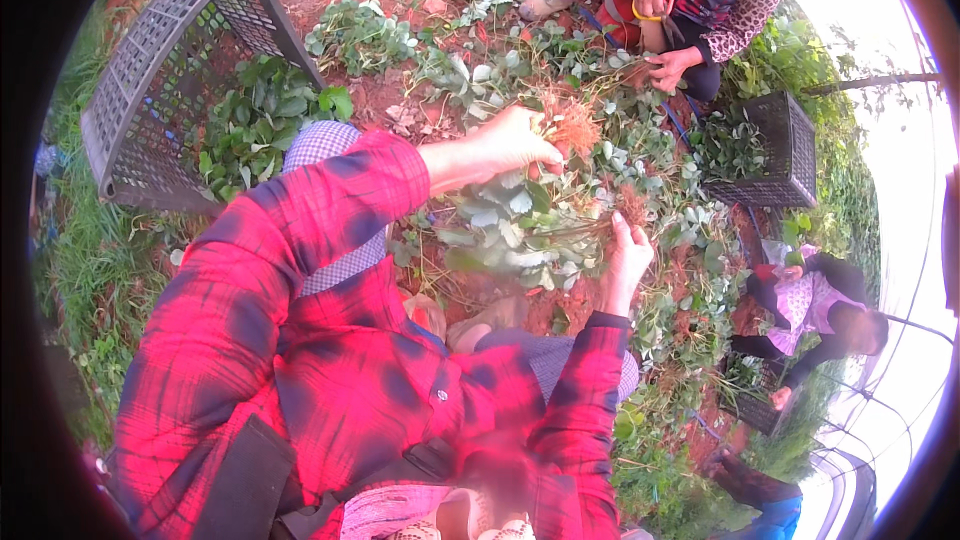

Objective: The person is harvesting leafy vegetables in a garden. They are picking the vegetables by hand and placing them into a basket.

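My left hand (515,140), reaching out of a red plaid sleeve, pinches a small leafy plant with orange-brown roots (572,123). My right hand (628,255) is closed around the stems of a bundle of green leafy seedlings (515,230), which lies between the two hands, leaves pointing left. Both hands are over red soil strewn with loose plants.
A dark plastic crate (150,60) lies tilted at the upper left, leafy plants (260,120) spilling from it. A second dark crate (785,155) holding plants stands at the right. One person squats at the top (700,0), another bends over at the right (820,305). Grass borders the left.
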Available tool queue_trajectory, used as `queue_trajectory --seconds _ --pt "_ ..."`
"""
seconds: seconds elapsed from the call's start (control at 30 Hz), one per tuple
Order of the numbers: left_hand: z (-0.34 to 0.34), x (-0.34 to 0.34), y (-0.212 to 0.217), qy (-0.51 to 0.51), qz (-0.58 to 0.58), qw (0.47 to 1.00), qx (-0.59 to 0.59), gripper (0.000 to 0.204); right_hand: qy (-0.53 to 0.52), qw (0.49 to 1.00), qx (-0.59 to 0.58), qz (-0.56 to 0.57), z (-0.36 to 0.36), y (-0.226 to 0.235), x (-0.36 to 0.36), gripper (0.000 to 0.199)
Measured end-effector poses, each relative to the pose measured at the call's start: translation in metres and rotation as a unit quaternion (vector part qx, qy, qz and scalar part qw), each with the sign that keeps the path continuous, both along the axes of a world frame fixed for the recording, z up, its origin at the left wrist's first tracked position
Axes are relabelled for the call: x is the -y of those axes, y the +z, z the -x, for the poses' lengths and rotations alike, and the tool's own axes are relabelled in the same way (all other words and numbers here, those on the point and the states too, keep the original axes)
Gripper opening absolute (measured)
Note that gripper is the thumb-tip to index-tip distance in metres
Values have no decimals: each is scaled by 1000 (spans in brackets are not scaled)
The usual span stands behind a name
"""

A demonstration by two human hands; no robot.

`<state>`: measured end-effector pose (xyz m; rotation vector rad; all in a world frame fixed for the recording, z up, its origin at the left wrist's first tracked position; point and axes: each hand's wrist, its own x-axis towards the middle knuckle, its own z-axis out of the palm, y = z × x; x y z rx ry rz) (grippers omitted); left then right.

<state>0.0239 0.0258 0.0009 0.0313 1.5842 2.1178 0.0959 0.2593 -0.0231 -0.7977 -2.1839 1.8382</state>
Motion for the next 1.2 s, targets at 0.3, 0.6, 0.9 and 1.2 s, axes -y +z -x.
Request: queue_trajectory --seconds 0.3,0.6,0.9,1.2 --pt "-27 -40 -13 -12 51 994 -99 24 9 995 -80 -64 -4 8 64 13" --pt "-5 -32 -19 -47 43 990 -123 26 165 969 -151 -108 -9 21 75 19" --pt "-4 -24 -2 -51 86 991 -86 28 123 903 -255 -323 -4 31 25 19" --pt "-6 -25 -5 -42 129 985 -109 22 190 854 -222 -430 0 16 42 9"
